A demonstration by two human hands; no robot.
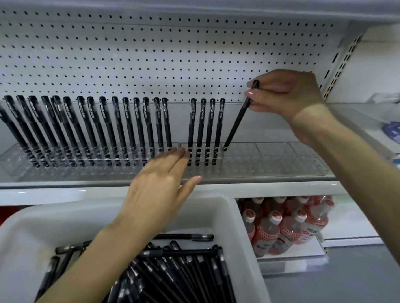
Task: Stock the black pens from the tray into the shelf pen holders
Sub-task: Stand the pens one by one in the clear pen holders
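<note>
Clear plastic pen holders (275,161) run along the white shelf. Several black pens (115,127) stand upright in the left holder and several more (207,128) in the right one. My right hand (286,95) pinches a black pen (237,120) near its cap, tilted, with its tip down at a slot just right of the standing pens. My left hand (159,187) has straight fingers that touch the holder's front near the gap between the two groups. Below, a white tray (246,241) holds several loose black pens (177,273).
White pegboard (144,50) backs the shelf. Slots at the right end of the holder are empty. Red-labelled bottles (287,225) stand on the lower shelf to the right of the tray. A blue-printed item (397,135) lies at the far right of the shelf.
</note>
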